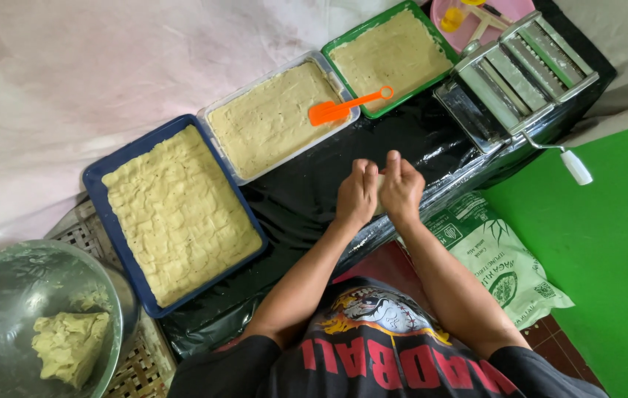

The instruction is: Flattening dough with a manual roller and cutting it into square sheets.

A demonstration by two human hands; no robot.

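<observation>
— Over the black plastic sheet (pixel 306 199), what are the hands doing?

— The left hand (pixel 356 195) and the right hand (pixel 402 190) are pressed together, palms facing, fingers pointing away from the person. A sliver of pale dough (pixel 381 179) shows between them; they seem to be closed on it, though most of it is hidden, so I can't say how big the piece is.

— And what lies around them?

— To the left is a blue tray (pixel 104 193) filled with flattened dough marked into squares. Beside it, further up, a clear tray (pixel 218 110) holds a smooth layer of dough, and an orange spatula (pixel 339 108) lies across its far corner, its handle reaching onto the green tray (pixel 343 38), which is also filled. None of these touch the hands.

— Anything to the right?

— A metal pasta roller (pixel 517 74) with a white-handled crank (pixel 576 166) stands up and to the right of the hands, near them but apart. Behind it is a pink plate (pixel 439 11).

— And lower down?

— A metal bowl (pixel 4 295) at bottom left holds a lump of dough (pixel 70 345). A printed plastic bag (pixel 491 250) lies just beside the right forearm, next to a green surface (pixel 609 243).
</observation>
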